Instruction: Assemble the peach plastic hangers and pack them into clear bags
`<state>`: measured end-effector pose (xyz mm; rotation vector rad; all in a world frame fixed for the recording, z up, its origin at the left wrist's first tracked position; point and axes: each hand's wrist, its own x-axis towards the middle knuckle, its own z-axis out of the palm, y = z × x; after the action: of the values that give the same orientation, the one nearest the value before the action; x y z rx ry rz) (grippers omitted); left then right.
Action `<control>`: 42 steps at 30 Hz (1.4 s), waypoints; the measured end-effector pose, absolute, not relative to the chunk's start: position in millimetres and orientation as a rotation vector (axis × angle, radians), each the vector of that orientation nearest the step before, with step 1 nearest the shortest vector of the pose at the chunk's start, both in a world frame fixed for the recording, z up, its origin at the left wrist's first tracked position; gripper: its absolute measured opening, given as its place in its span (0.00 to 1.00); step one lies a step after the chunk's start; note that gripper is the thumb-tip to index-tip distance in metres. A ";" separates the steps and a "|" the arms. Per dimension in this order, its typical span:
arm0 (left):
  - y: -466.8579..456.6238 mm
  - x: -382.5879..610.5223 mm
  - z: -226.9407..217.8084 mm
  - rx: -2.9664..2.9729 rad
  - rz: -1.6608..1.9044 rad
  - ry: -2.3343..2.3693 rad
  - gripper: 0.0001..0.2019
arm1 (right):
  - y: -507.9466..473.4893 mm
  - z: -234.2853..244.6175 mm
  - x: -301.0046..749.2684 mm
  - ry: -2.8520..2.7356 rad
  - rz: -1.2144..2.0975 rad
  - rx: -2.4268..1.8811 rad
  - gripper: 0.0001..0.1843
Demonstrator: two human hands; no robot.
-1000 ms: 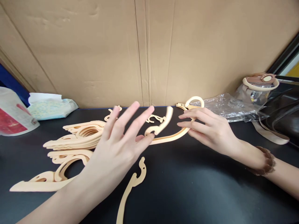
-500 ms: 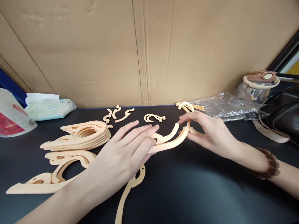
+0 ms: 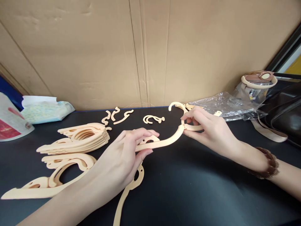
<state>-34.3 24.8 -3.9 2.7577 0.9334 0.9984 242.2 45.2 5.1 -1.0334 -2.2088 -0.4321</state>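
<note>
Left hand: the left hand [image 3: 122,160] is closed on the left end of a curved wooden arm [image 3: 164,142], thumb underneath and fingers folded over the top.
Right hand: the right hand [image 3: 209,131] pinches the arm's other end between thumb and fingertips, together with a hook-shaped piece [image 3: 175,104] that curls up behind it. Whether the two pieces are joined cannot be told.
Held piece: the arm spans the gap between the hands, just above the black counter [image 3: 199,188], near its middle.
Wrist: a brown bead bracelet [image 3: 270,163] sits on the right forearm.
Near the left hand: a stack of flat wooden shapes [image 3: 80,138] lies to its left, with more flat shapes [image 3: 58,171] in front, and a long thin strip [image 3: 127,191] lies under the wrist.
Small parts: little curled cut-outs [image 3: 152,119] lie on the counter behind the held arm.
Backdrop: a cardboard wall [image 3: 94,53] stands along the counter's far edge.
Right side: a crumpled clear plastic bag [image 3: 223,105] lies just behind the right hand.
Left side: a tissue pack [image 3: 44,108] rests against the cardboard.
</note>
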 end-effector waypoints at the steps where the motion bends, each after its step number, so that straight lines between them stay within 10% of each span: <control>1: 25.4 -34.7 -4.5 2.766 0.972 0.973 0.15 | 45.9 4.4 243.0 -2.219 -0.431 -1.055 0.07; 11: 35.3 -39.2 -2.5 2.558 0.939 1.142 0.29 | 48.5 -1.4 244.1 -2.367 -0.114 -0.891 0.13; 22: 34.7 -34.2 16.8 1.629 1.193 1.149 0.24 | 33.2 -0.8 232.9 -2.479 0.083 -0.746 0.07; 29: 10.8 -14.9 5.8 1.778 0.804 0.897 0.11 | 11.2 -4.7 212.3 -2.443 0.110 -0.584 0.08; 42: 10.2 -19.3 2.5 1.720 0.753 0.856 0.16 | 9.9 -5.5 212.2 -2.432 0.158 -0.675 0.06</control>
<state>-19.3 10.2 2.5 1.7199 0.8560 0.7532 212.2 9.9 -5.5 -0.6748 -2.4322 0.1576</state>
